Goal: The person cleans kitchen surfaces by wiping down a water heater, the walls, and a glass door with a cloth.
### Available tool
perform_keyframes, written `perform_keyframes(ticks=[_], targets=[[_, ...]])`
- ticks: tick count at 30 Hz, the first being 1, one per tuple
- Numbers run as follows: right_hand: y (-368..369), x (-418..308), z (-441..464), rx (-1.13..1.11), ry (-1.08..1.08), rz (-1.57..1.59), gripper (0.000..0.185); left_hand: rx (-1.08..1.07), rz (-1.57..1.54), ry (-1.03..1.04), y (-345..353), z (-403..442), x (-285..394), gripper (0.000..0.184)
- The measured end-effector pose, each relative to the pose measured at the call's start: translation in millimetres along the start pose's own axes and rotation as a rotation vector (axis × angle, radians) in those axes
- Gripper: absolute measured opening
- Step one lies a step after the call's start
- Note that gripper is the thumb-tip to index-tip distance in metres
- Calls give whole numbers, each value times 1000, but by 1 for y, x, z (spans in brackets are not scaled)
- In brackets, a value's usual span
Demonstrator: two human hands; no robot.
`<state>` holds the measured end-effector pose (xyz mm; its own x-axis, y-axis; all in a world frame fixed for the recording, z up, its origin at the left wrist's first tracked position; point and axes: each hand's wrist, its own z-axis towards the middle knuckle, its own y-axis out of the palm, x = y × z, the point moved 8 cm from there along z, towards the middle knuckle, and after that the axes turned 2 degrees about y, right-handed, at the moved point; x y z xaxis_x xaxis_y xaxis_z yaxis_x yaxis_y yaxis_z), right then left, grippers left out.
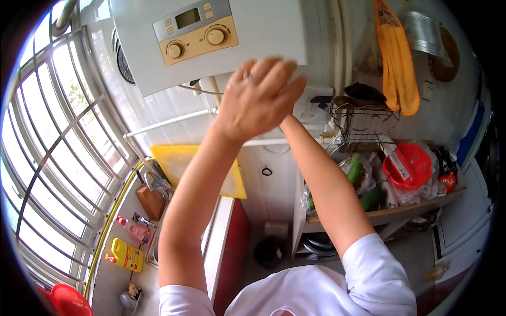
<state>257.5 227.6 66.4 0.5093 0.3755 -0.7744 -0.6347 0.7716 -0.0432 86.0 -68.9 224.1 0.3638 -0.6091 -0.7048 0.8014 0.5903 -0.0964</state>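
My left hand is raised in front of the white wall-mounted water heater, back of the hand towards me, a ring on one finger. Its fingers are bent, lie close together and look slightly smeared by motion. Behind it, my right wrist crosses up from the right, and the right hand is almost wholly hidden. The two overlap at the wrist; whether anything is between them does not show. The heater's control panel, with two round knobs and a small screen, sits just above the hands.
A yellow board leans behind my left forearm. Bottles, including a yellow jug, stand beside the sink under a barred window. On the right, a shelf holds a red basket and cucumbers. Orange gloves hang above a wire rack.
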Motion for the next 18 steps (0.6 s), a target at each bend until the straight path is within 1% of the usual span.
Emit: perform_keyframes(ticks=[2,4,5,6,7,8,10,11,12,14,15,16,17,18], targets=[[16,23,-16,-172,139,83,33,-205,-71,-157,10,-41,5,39],[23,29,-40,-345,242,218,31,-375,-200,-426,28,-95,-1,36],[22,25,-56,-432,281,311,30,-372,-204,-429,32,-118,2,36],[13,-1,-78,-526,280,465,27,-365,-287,-575,38,-147,-4,38],[13,-7,-96,-596,470,618,27,-357,-369,-718,45,-173,-8,42],[9,-16,-111,-572,574,664,24,-356,-373,-720,50,-188,-1,42],[8,-33,-134,-653,679,784,18,-299,-375,-814,52,-214,8,54],[4,-45,-146,-711,704,830,19,-377,-393,-816,60,-226,17,67],[5,-42,-155,-731,772,861,23,-356,-465,-866,66,-233,26,69],[-2,-41,-165,-703,758,910,26,-274,-513,-908,73,-241,39,71],[-12,-48,-170,-704,777,987,26,-274,-452,-869,72,-240,43,71],[-13,-39,-169,-681,781,1015,25,-270,-394,-828,72,-238,46,71],[-15,-31,-166,-781,723,986,23,-226,-418,-848,75,-241,48,70],[-19,-26,-164,-881,663,952,22,-233,-471,-893,82,-245,50,64]])
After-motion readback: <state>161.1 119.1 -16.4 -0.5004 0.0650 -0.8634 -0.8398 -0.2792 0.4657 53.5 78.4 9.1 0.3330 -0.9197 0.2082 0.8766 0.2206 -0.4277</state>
